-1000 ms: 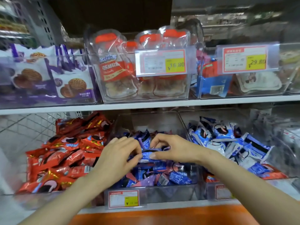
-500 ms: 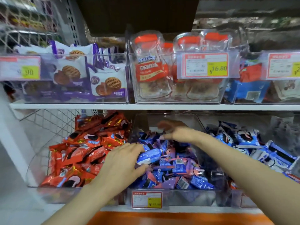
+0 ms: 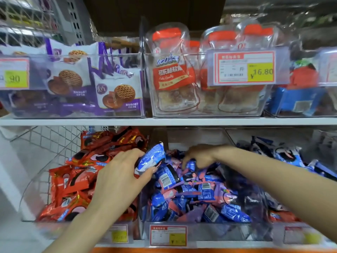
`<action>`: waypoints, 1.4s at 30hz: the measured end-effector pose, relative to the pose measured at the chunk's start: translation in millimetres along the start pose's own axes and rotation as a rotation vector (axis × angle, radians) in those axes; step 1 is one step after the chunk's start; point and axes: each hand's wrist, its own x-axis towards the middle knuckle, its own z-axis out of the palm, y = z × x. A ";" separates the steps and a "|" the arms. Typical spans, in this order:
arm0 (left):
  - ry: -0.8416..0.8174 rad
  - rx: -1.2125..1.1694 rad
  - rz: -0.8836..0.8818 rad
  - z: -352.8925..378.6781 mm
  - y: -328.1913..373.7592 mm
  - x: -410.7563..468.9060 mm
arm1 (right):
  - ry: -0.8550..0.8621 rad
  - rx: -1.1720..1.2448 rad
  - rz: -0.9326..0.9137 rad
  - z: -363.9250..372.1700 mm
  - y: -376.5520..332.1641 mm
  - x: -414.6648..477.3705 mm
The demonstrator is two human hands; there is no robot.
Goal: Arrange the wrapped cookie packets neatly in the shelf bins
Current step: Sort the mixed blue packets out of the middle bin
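Cookie packets point(image 3: 191, 194) in clear bin point(image 3: 209, 233)

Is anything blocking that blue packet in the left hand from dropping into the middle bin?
Nothing visible. The left hand holds the blue packet just above the open middle bin's pile; the right hand is farther back.

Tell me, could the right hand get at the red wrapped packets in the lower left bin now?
Probably not directly: the right hand sits in the middle clear plastic bin, and the left hand, gripping a blue-and-white wrapped packet, lies between it and the red wrapped packets.
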 end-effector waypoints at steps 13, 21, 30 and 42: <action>-0.045 0.010 -0.116 7.9 9.9 6.3 | 0.104 0.288 -0.116 19.3 -69.3 -6.8; -0.073 0.004 -0.108 10.5 8.5 6.9 | 0.214 -0.153 0.164 7.4 -18.0 -16.8; -0.092 0.003 -0.116 8.8 9.6 8.7 | 0.052 0.159 -0.275 16.7 -65.7 -30.5; -0.089 -0.026 -0.117 9.4 3.8 6.6 | 0.222 0.060 -0.255 24.7 -60.1 -12.6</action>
